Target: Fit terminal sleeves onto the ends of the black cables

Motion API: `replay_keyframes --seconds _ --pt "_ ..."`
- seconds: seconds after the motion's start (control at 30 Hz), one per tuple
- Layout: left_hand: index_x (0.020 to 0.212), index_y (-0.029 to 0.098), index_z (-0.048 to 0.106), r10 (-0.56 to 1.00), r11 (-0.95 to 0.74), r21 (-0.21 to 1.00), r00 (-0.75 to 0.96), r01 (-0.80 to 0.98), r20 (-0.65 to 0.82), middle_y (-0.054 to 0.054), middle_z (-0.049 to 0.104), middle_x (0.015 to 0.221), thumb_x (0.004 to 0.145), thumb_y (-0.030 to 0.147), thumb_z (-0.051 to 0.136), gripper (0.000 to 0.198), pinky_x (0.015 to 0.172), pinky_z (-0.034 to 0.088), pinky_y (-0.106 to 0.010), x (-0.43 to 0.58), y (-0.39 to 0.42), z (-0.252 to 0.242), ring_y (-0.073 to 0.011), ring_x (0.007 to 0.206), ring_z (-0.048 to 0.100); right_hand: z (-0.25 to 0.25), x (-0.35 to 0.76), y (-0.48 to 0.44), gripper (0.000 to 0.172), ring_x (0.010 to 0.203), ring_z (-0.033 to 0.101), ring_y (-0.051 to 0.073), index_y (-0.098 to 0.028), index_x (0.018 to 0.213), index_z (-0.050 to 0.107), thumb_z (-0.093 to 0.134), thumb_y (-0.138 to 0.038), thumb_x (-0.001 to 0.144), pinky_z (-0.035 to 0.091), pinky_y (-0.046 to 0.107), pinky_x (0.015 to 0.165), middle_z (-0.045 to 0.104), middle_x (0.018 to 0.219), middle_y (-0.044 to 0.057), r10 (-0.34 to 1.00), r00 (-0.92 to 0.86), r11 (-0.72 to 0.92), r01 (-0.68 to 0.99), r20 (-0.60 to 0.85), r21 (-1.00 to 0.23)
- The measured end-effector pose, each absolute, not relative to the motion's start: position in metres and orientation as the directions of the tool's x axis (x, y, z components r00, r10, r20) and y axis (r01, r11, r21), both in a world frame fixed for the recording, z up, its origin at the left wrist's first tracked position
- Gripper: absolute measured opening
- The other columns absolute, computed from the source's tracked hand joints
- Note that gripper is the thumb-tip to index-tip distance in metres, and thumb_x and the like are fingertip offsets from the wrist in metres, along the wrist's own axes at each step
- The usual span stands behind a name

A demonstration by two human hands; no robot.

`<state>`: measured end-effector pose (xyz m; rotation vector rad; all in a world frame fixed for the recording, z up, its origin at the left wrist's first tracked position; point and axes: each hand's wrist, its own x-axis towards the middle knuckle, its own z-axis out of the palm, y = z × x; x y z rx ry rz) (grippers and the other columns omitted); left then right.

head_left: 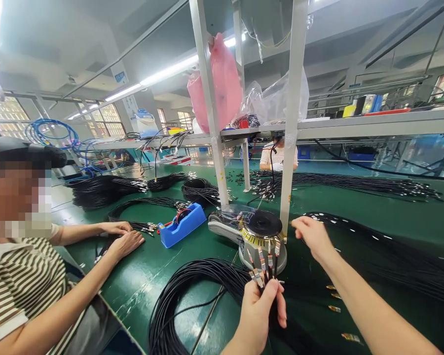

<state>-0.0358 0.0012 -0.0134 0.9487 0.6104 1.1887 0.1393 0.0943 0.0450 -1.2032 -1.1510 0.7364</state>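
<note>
My left hand (259, 308) is closed round a bundle of black cables (192, 296), gripping it just below the metal-tipped ends (258, 277). The bundle loops away to the left over the green table (140, 286). My right hand (313, 236) reaches out to the right side of a round tape dispenser (257, 235), its fingers curled by the tape pieces on the rim; whether they hold anything is hidden. The cable tips stand right in front of the dispenser.
A co-worker in a striped shirt sits at left, hands (124, 236) on cables. A blue tape holder (181, 224) lies between us. Shelf posts (290, 148) rise behind the dispenser. More black cables (385, 251) cover the right and far table. Another person (277, 155) sits opposite.
</note>
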Motion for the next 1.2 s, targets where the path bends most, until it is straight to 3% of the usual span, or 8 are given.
replay_keyframes --seconds 0.17,0.3,0.47,0.6,0.67,0.8,1.03,1.2 --pt "0.07 0.013 0.047 0.95 0.109 0.9 0.309 -0.422 0.03 0.004 0.046 0.034 0.075 0.045 0.053 0.033 0.028 0.023 -0.015 -0.032 0.0 -0.012 -0.0055 0.025 0.035 0.061 0.135 0.042 0.02 0.066 0.054 0.017 -0.019 0.087 0.053 0.057 -0.036 0.079 0.045 0.03 0.065 0.057 0.069 0.001 0.92 0.226 0.345 -0.075 0.321 -0.935" --pt "0.069 0.013 0.046 0.938 0.109 0.923 0.347 -0.369 0.028 0.003 0.047 0.033 0.073 0.048 0.055 0.036 0.028 0.023 -0.015 -0.029 -0.001 -0.012 -0.0054 0.024 0.033 0.067 0.112 0.008 0.04 0.073 0.055 0.02 -0.019 0.11 0.042 0.062 -0.034 0.079 0.045 0.034 0.068 0.06 0.08 0.005 0.949 0.076 0.313 -0.139 0.305 -0.94" --pt "0.069 0.012 0.05 0.922 0.06 0.943 0.38 -0.327 0.074 0.001 0.051 0.039 0.075 0.045 0.054 0.034 0.033 0.033 -0.019 -0.03 -0.005 -0.009 -0.0079 0.03 0.041 0.072 0.104 0.0 0.034 0.071 0.054 0.019 -0.02 0.102 0.044 0.063 -0.031 0.077 0.044 0.032 0.068 0.059 0.075 0.002 0.921 0.061 0.385 0.018 0.385 -0.923" --pt "0.071 0.011 0.057 0.969 -0.118 0.915 0.158 -0.387 0.192 -0.006 0.062 0.075 0.08 0.039 0.051 0.03 0.063 0.044 -0.022 -0.036 -0.004 -0.003 -0.0122 0.066 0.056 0.068 0.109 -0.004 0.03 0.062 0.054 0.017 -0.021 0.097 0.044 0.063 -0.026 0.074 0.043 0.029 0.062 0.059 0.066 -0.002 0.941 -0.058 0.336 0.094 0.332 -0.937" --pt "0.07 0.012 0.054 0.98 -0.088 0.893 0.122 -0.442 0.157 -0.002 0.057 0.069 0.08 0.039 0.051 0.029 0.053 0.041 -0.02 -0.037 -0.003 -0.001 -0.008 0.055 0.051 0.061 0.107 -0.009 0.032 0.058 0.054 0.017 -0.021 0.097 0.045 0.064 -0.025 0.072 0.043 0.028 0.057 0.058 0.063 -0.003 0.962 -0.124 0.254 0.068 0.245 -0.965" --pt "0.074 0.012 0.051 0.937 0.08 0.903 0.342 -0.421 0.077 0.004 0.047 0.057 0.07 0.037 0.064 0.028 0.034 0.02 -0.018 -0.035 -0.004 -0.002 -0.0006 0.032 0.028 0.046 0.094 -0.02 0.034 0.06 0.055 0.018 -0.021 0.097 0.045 0.067 -0.027 0.071 0.043 0.029 0.057 0.058 0.062 -0.003 0.975 -0.008 0.222 -0.057 0.223 -0.973" --pt "0.076 0.009 0.055 0.875 0.163 0.89 0.48 -0.425 0.069 0.0 0.054 0.051 0.073 0.037 0.059 0.028 0.034 0.017 -0.019 -0.037 -0.004 -0.003 -0.002 0.032 0.028 0.03 0.079 -0.026 0.038 0.047 0.054 0.017 -0.023 0.1 0.04 0.068 -0.028 0.074 0.045 0.026 0.037 0.057 0.064 -0.003 0.965 0.1 0.262 -0.267 0.244 -0.927" --pt "0.065 0.009 0.055 0.845 0.268 0.86 0.534 -0.435 0.006 0.001 0.047 0.043 0.073 0.036 0.056 0.028 0.034 0.015 -0.019 -0.041 -0.001 0.005 -0.0031 0.032 0.03 0.021 0.079 -0.03 0.033 0.052 0.058 0.019 -0.026 0.104 0.042 0.063 -0.026 0.079 0.052 0.033 0.048 0.062 0.071 -0.001 0.932 0.118 0.357 -0.137 0.342 -0.924"
